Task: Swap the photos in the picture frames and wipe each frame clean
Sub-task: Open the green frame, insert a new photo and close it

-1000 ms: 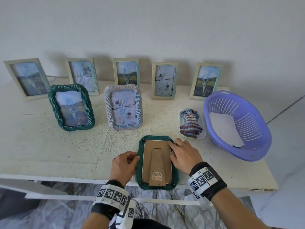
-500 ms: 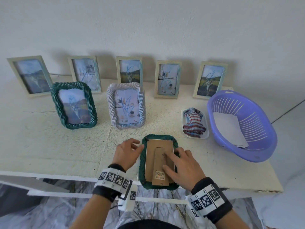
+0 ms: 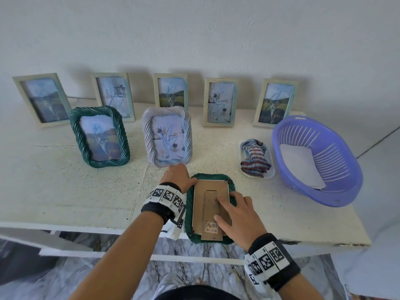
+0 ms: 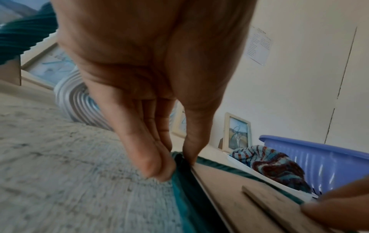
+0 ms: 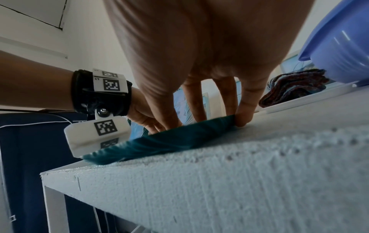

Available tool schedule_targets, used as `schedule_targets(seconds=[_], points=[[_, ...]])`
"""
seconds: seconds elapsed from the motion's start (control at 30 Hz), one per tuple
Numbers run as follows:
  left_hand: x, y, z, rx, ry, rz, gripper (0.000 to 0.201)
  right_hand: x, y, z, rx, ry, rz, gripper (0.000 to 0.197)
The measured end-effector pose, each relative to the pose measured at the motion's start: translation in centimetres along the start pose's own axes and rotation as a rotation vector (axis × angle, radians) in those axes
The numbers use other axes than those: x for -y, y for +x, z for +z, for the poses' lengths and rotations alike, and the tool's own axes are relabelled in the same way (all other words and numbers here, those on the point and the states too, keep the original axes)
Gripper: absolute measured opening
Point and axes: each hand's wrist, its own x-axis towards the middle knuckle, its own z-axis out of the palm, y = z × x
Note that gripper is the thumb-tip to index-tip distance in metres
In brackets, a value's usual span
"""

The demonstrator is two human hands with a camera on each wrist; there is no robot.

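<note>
Basket (image 3: pixel 337 198) and cloth (image 3: pixel 255 159) right of face-down frame (image 3: pixel 188 215); white frame (image 3: pixel 166 137) just behind

1. Five frames (image 3: pixel 171 92) are standing along the wall at the tabletop (image 3: pixel 54 187) back;
2. Two frames (image 3: pixel 100 137) are standing before them;
3. A basket (image 3: pixel 346 191) is sitting far right; a tray (image 3: pixel 271 173) is lying just left of it.

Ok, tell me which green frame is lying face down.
The green frame at the table's front edge, between both hands; its cardboard back faces up. The other green frame stands upright.
</note>
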Motion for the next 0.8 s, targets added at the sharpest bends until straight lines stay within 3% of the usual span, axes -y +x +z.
schedule_targets(seconds=[0.3, 0.5, 0.63, 0.8], points=[[0.7, -1.4, -0.1, 0.011, -0.074, 0.052, 0.019, 0.0, -0.1, 0.0, -0.006, 0.026, 0.007, 0.056], [1.2, -6.9, 0.9, 0.041, -0.007, 0.165, 0.079, -2.1, -1.3, -0.2, -0.118, 0.219, -0.034, 0.062], [2.2, -8.7, 3.0, 0.026, -0.046, 0.192, 0.094, -3.5, -2.8, -0.4, -0.162, 0.238, -0.204, 0.027], [2.3, -9.1, 4.3, -0.036, 0.026, 0.165, 0.108, -3.8, -3.9, 0.5, -0.083, 0.208, -0.293, 0.031]])
